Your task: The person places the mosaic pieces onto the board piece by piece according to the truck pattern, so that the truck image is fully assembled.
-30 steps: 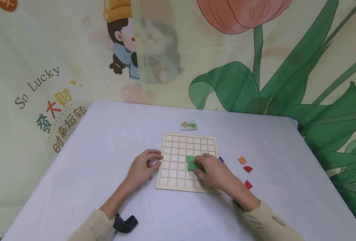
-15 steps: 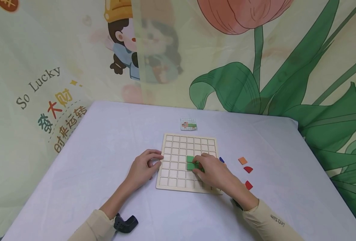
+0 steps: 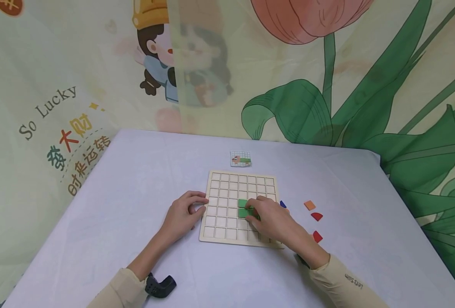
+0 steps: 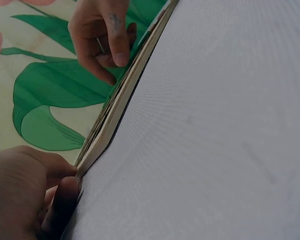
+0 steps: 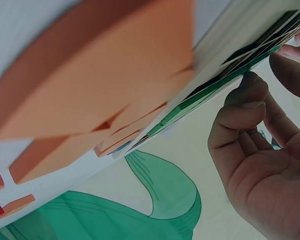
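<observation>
A pale wooden grid board [image 3: 221, 233] lies on the white table in the head view. My left hand [image 3: 182, 214] rests its index finger and thumb against the board's left edge, and the left wrist view shows these fingertips close together at the edge. My right hand [image 3: 274, 219] is over the right half of the board, with thumb and bent index finger pinching a green tile [image 3: 242, 213] in the grid. Another green tile [image 3: 242, 203] sits directly behind it. Further green tiles [image 5: 205, 92] show edge-on in the right wrist view, and the right hand hides part of the grid.
A small picture card [image 3: 240, 158] lies behind the board. To the right are an orange square [image 3: 310, 205], a red quarter-circle piece [image 3: 317, 217] and a second red piece [image 3: 317, 236]. A blue piece [image 3: 283, 204] shows beside the board's right edge.
The nearer green tile has shifted slightly left and now lines up with the one behind it. My right fingertips have moved slightly left; the left hand keeps its place.
</observation>
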`<state>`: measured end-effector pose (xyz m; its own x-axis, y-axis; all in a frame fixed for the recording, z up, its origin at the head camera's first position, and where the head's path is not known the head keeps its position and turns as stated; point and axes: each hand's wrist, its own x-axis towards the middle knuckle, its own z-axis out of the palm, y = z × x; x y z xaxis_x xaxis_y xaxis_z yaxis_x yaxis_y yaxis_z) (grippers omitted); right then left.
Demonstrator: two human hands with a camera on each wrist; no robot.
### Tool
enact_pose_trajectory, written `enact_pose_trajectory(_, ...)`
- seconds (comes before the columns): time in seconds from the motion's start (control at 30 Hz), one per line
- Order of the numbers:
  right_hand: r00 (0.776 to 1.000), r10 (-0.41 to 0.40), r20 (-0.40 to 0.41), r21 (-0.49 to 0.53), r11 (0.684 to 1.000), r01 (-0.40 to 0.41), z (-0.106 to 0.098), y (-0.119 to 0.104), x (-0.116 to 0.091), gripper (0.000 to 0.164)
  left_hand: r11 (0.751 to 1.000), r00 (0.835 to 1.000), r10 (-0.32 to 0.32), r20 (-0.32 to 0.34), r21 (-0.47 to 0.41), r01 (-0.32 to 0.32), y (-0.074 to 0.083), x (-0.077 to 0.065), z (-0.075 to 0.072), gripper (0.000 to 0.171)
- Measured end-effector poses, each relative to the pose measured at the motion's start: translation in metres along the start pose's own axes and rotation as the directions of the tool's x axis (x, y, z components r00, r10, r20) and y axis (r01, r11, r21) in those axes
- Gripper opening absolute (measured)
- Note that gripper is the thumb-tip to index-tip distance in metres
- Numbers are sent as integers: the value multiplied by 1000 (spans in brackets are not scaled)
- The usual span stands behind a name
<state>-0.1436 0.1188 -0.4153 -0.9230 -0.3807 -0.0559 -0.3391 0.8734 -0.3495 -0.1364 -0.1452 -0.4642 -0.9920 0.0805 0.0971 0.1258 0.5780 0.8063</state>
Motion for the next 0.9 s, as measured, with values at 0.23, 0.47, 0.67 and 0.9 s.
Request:
enact_pose_trajectory(0.23,1000,12,7,22,1000,-12,-1,4,-1,24,1000,1000,0,3,-1,0,0,0,1,21)
enact_pose_trajectory(0.47,1000,19,8,30,999,-19,-9,19,-5,24,1000,1000,-1,3,-2,1,1,0,2,22)
enact_pose_trajectory(0.67,999,29,14,24,999,-30,-15,33,-10,27,1000,1000,2,-2,3,-2,1,0,1,22)
enact_pose_trajectory(0.9,999,49,-4,47,998,-49,-21,52,-18,27,1000,1000,5,-4,1,-5,0,1,0,22)
